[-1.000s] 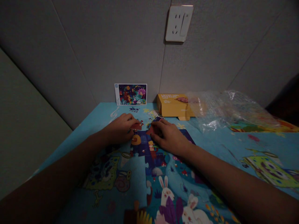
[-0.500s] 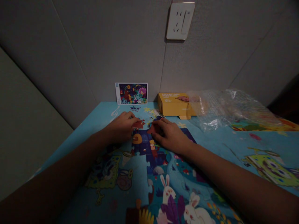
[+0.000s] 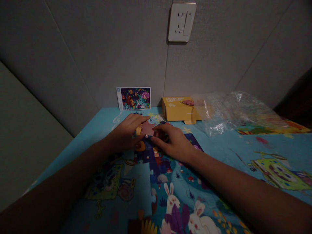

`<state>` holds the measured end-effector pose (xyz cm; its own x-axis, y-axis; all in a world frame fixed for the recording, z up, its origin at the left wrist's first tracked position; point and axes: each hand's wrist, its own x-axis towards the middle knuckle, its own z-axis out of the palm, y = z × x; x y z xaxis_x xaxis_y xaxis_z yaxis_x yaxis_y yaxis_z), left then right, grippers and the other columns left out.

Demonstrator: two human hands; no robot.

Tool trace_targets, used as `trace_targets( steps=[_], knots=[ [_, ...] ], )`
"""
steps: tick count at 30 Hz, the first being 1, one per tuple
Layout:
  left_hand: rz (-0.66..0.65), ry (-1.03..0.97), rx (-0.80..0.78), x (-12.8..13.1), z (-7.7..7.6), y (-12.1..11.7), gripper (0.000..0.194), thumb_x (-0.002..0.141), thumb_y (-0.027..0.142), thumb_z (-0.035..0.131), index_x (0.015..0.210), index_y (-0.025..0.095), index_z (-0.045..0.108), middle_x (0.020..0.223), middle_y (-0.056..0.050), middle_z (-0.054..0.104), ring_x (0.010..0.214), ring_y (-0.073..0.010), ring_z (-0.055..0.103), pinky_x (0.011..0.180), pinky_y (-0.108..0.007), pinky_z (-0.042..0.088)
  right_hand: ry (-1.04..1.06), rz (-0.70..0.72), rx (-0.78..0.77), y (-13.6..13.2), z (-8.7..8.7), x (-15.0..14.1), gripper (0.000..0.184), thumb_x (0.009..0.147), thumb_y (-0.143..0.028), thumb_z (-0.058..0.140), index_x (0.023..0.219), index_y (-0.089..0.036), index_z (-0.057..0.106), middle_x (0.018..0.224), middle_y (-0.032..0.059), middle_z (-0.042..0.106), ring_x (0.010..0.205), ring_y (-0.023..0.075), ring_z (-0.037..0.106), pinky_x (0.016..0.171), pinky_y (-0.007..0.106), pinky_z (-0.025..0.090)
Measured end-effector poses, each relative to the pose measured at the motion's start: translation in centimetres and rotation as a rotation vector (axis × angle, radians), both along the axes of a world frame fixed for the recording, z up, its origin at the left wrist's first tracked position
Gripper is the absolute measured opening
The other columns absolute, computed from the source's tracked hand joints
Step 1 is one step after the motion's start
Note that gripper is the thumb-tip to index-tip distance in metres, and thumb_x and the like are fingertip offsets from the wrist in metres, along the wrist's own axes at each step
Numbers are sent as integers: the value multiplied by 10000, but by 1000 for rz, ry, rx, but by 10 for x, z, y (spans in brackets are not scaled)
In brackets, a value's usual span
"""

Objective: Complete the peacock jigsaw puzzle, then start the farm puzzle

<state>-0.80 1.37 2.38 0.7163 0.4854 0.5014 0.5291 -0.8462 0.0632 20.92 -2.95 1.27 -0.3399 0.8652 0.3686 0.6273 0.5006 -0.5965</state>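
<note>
Now pinkish jigsaw piece (image 3: 147,128) is being gripped between half-curled left hand (image 3: 126,130) and right hand (image 3: 175,141), drawn closer together; fit's apparently being checked.

Box (image 3: 179,110): yel. w/ wht lettering
Card (image 3: 135,98), L of box: multicol. on dk purple, wht border
Loose piece (image 3: 147,128), front of box: dull pink
Puzzle (image 3: 181,187), nearer than box: navy + teal, wht rabbit/purple leaf print
Cloth (image 3: 219,149), under box: lt blue, yel. cartoon print
Socket plate (image 3: 182,22), above box: wht
</note>
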Motion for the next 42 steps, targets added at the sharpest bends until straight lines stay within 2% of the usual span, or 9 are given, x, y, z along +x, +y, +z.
trace_targets(
  steps=[3, 8, 17, 22, 27, 33, 38, 42],
  knots=[
    [-48, -13, 22, 0, 0, -1, 492, 905, 313, 527, 1358, 154, 417, 1252, -133, 571, 1161, -264, 516, 993, -432, 438, 57, 13, -50, -1, 3, -1, 214, 868, -343, 602, 975, -164, 652, 723, 9, 653, 636, 128, 582, 629, 256, 409],
    [-90, -3, 13, 0, -1, -1, 474, 909, 320, 552, 1330, 135, 436, 1234, -133, 580, 1143, -249, 521, 984, -406, 440, 85, -23, -53, 0, 2, 0, 99, 853, -266, 590, 851, -174, 627, 759, 15, 668, 649, 127, 588, 626, 254, 407],
    [-72, 36, -80, 0, -2, -2, 497, 907, 362, 569, 1335, 140, 447, 1233, -138, 586, 1137, -257, 532, 976, -405, 444, 134, -61, -29, 0, 2, 0, 97, 817, -179, 556, 862, -173, 642, 812, 31, 692, 742, 151, 631, 720, 282, 455],
    [-92, 45, -100, -1, -6, 1, 526, 907, 371, 571, 1365, 157, 428, 1273, -135, 576, 1182, -256, 525, 1000, -413, 450, 145, -62, 11, 1, 2, 0, 89, 807, -161, 559, 842, -166, 641, 794, 29, 691, 729, 146, 626, 707, 270, 453],
    [-84, 44, -105, -1, -8, 1, 555, 905, 400, 567, 1373, 146, 411, 1304, -150, 565, 1207, -262, 531, 1015, -428, 457, 163, -43, 19, 2, -1, 0, 119, 816, -155, 559, 915, -165, 625, 776, 24, 672, 694, 144, 606, 680, 271, 436],
    [-44, 37, -125, -1, -8, 0, 602, 883, 410, 590, 1384, 139, 396, 1333, -168, 549, 1231, -283, 527, 1031, -434, 453, 217, -21, 35, 3, -5, 1, 328, 823, -145, 567, 1150, -171, 558, 798, 10, 661, 714, 141, 607, 698, 273, 444],
    [-3, 27, -151, -2, -9, 0, 662, 848, 372, 631, 1405, 145, 353, 1367, -166, 519, 1246, -282, 518, 1028, -421, 458, 191, -4, 27, 3, -4, 0, 304, 834, -140, 560, 1136, -166, 581, 786, 10, 661, 695, 135, 602, 693, 276, 440],
    [-20, 45, -147, -1, -8, -1, 592, 856, 377, 620, 1349, 129, 406, 1320, -172, 549, 1223, -285, 533, 1017, -420, 466, 197, 13, 15, 3, -5, -1, 334, 826, -143, 567, 1159, -159, 564, 794, 12, 662, 697, 137, 603, 696, 279, 440]
  ],
)
